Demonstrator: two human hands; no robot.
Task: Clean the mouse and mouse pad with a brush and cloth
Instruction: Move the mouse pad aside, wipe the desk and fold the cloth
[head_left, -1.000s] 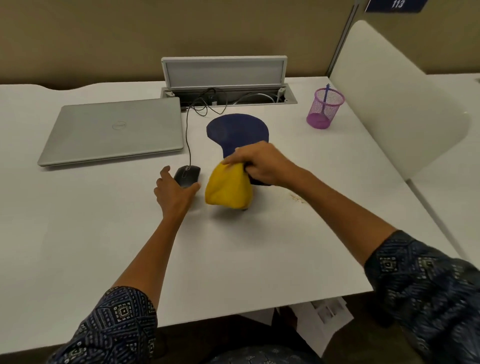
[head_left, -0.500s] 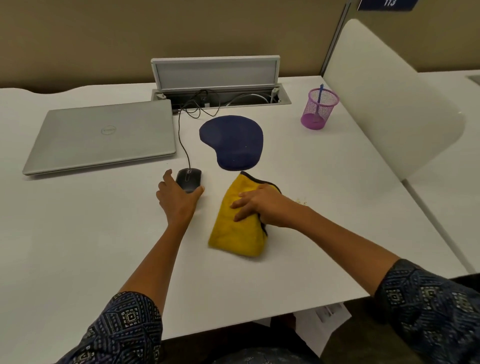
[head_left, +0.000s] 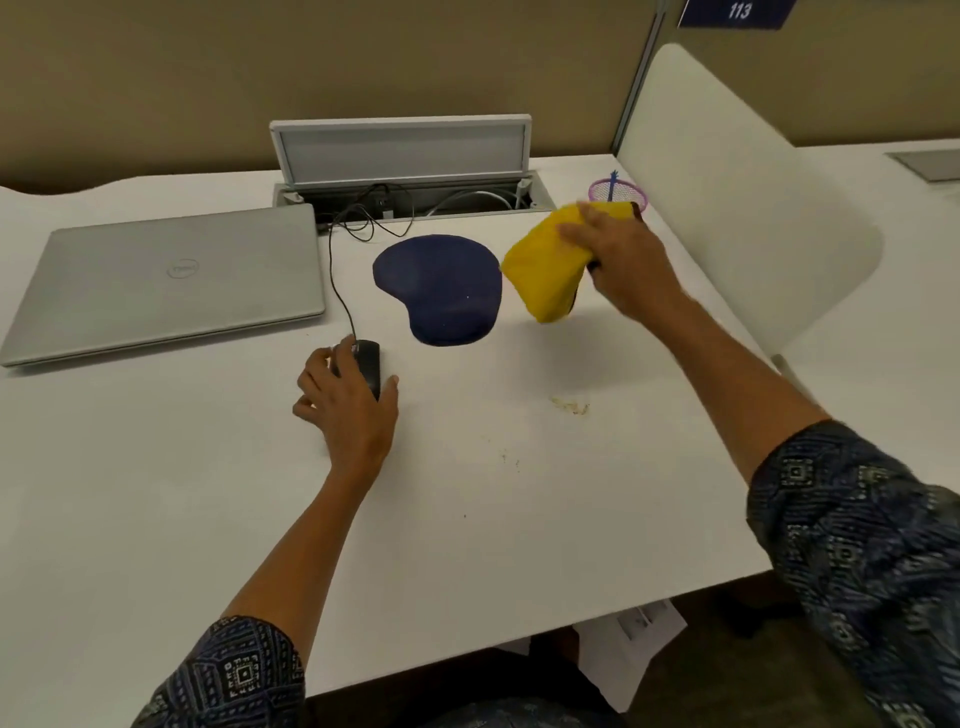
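Observation:
A black wired mouse (head_left: 369, 366) lies on the white desk (head_left: 467, 519), and my left hand (head_left: 348, 405) grips it from the near side. The dark blue mouse pad (head_left: 441, 288) lies flat just beyond and to the right of the mouse. My right hand (head_left: 618, 254) holds a folded yellow cloth (head_left: 545, 270) lifted above the desk, to the right of the pad. A small patch of brownish crumbs (head_left: 571, 406) lies on the desk in front of the pad. No brush is clearly visible.
A shut silver laptop (head_left: 166, 280) lies at the back left. An open cable box (head_left: 405, 171) with wires sits at the back centre. A purple mesh pen cup (head_left: 618, 193) stands behind the cloth. A white divider (head_left: 748, 208) bounds the right side. Papers (head_left: 639, 629) lie on the floor.
My right hand lifted the yellow cloth off the desk and carried it away to the back right, near the pen cup. My left hand has stayed on the mouse.

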